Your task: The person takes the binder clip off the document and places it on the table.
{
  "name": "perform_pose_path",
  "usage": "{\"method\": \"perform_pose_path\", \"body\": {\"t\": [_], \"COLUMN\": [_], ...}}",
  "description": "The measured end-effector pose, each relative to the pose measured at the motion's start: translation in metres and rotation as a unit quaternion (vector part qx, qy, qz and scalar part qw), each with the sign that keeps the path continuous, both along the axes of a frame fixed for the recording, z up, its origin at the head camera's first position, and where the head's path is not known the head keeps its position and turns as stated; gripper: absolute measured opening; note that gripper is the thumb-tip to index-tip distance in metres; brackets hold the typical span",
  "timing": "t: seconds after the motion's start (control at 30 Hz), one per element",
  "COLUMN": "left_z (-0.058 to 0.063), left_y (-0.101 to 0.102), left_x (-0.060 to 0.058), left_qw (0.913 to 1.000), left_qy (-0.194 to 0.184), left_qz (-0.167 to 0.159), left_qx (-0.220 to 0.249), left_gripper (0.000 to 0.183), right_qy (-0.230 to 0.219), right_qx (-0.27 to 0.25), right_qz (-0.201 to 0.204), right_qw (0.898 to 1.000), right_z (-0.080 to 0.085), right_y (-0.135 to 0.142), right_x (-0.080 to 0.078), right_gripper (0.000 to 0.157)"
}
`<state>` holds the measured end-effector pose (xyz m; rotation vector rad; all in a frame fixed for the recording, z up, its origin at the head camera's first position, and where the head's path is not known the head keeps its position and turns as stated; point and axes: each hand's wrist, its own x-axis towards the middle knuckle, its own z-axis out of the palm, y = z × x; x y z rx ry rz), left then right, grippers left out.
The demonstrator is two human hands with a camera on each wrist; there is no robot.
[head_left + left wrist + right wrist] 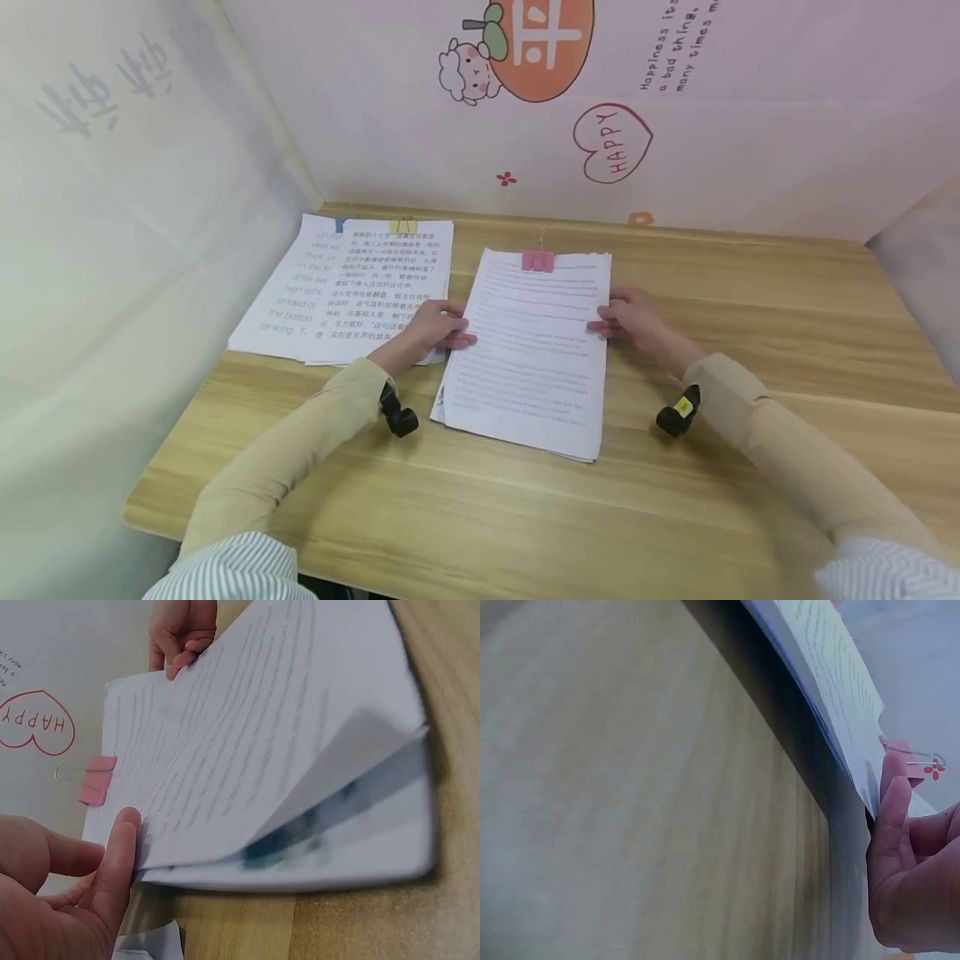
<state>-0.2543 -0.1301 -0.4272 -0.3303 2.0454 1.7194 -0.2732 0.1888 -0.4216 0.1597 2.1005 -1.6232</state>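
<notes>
A stack of printed paper (532, 350) with a pink binder clip (537, 261) at its top edge is between my two hands, raised off the table along its right side. My left hand (431, 327) grips the left edge; in the left wrist view its fingers (116, 862) lie along that edge. Opposite it, my right hand (633, 319) pinches the right edge, and the right wrist view shows the right hand (911, 862) at the stack's side. The top sheets (337, 765) bow up near the lower left corner, baring a page with a dark greenish picture.
More printed stacks lie at the left of the wooden table (750, 500), one with a yellow binder clip (403, 226) and one with a blue clip (340, 225). A decorated white wall covering (390, 125) stands behind the table, another at the left.
</notes>
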Motion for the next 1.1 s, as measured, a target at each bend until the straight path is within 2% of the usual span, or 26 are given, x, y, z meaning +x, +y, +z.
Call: {"method": "perform_pose_path", "body": {"t": [0.33,0.53,0.7,0.97,1.1], "left_z": [0.004,0.009,0.015,0.022,0.029], "left_y": [0.011,0.02,0.031,0.048,0.057], "left_x": [-0.007,-0.017,-0.027,-0.042,-0.047], "left_qw": [0.9994,0.9991,0.9987,0.9981,0.9949], "left_qy": [-0.016,-0.003,-0.001,0.002,0.008], "left_qz": [-0.019,-0.032,-0.041,-0.061,-0.09], "left_qx": [0.023,0.029,0.031,-0.003,-0.045], "left_gripper": [0.034,0.035,0.039,0.039,0.036], "right_qy": [0.016,-0.006,-0.001,-0.003,-0.01], "right_qx": [-0.011,-0.039,-0.035,-0.037,-0.037], "right_qz": [0.008,0.01,0.022,0.018,0.012], "right_qw": [1.0,0.999,0.999,0.999,0.999], "right_z": [-0.002,-0.004,-0.007,-0.009,-0.008], "right_y": [0.021,0.032,0.038,0.042,0.044], "right_x": [0.024,0.038,0.048,0.059,0.063], "right_gripper": [0.052,0.055,0.051,0.049,0.05]}}
